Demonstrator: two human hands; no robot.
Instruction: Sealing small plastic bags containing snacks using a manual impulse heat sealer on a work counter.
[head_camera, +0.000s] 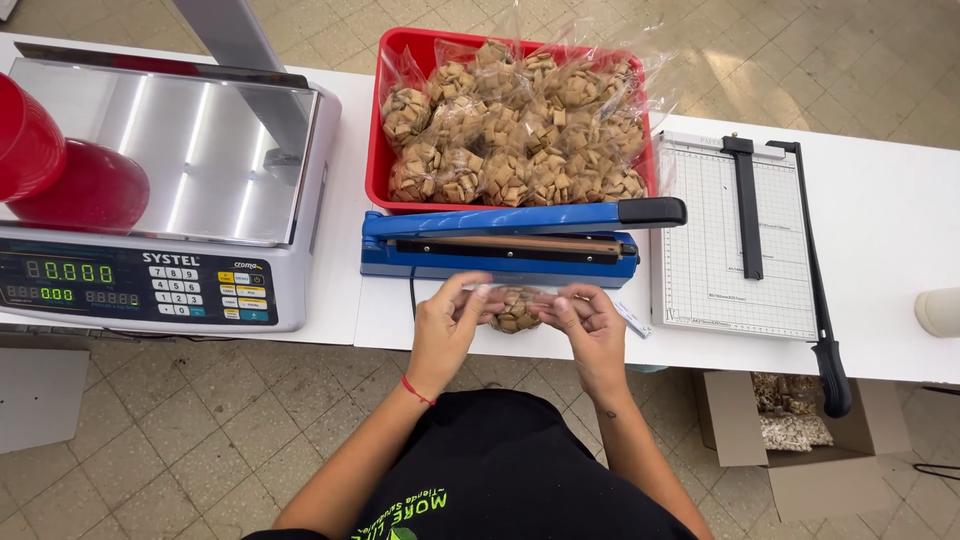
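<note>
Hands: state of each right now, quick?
Left hand: fingers closed on the left end of the small clear bag of cereal squares.
Right hand: fingers closed on the same bag's right end.

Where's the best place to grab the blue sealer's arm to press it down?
Probably the black handle at the right end of the blue sealer. It sticks out past the body, so come from above on the right; the left end looks hinged.

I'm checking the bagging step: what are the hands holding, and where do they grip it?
Both hands hold one small clear bag of brown cereal squares: the left hand pinches its left side, the right hand its right side.
</note>
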